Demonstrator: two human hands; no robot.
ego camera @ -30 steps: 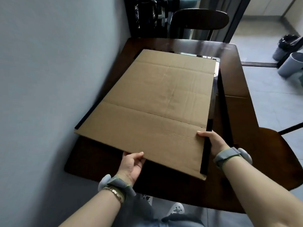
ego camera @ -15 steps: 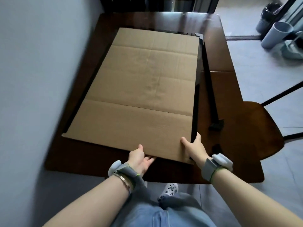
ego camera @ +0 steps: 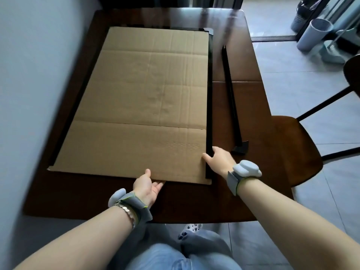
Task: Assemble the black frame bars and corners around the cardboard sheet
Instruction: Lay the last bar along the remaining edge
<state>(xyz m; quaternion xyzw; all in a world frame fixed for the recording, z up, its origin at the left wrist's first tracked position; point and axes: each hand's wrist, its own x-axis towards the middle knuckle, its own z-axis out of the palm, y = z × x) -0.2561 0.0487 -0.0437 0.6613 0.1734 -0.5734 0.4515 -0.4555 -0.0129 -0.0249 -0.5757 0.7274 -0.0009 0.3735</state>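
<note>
A brown cardboard sheet [ego camera: 144, 98] lies on the dark wooden table [ego camera: 245, 193]. Black frame bars run along its left edge [ego camera: 78, 106], its far edge [ego camera: 187, 29] and its right edge [ego camera: 210, 94], with a corner piece [ego camera: 208, 31] at the far right. My left hand [ego camera: 148, 186] pinches the sheet's near edge, thumb on top and fingers underneath. My right hand [ego camera: 219, 158] grips the right bar close to the near right corner, thumb on the cardboard. A loose black bar [ego camera: 230, 94] lies to the right, a black corner piece [ego camera: 241, 149] at its near end.
A grey wall [ego camera: 29, 94] runs close along the table's left side. A wooden chair [ego camera: 292, 151] stands at the right. Bins [ego camera: 313, 34] and a dustpan sit on the tiled floor at the far right. My knees are below the table's near edge.
The sheet's near edge has come down closer to the table. My right hand has slid along the right bar towards the near corner. My view has tipped further down.
</note>
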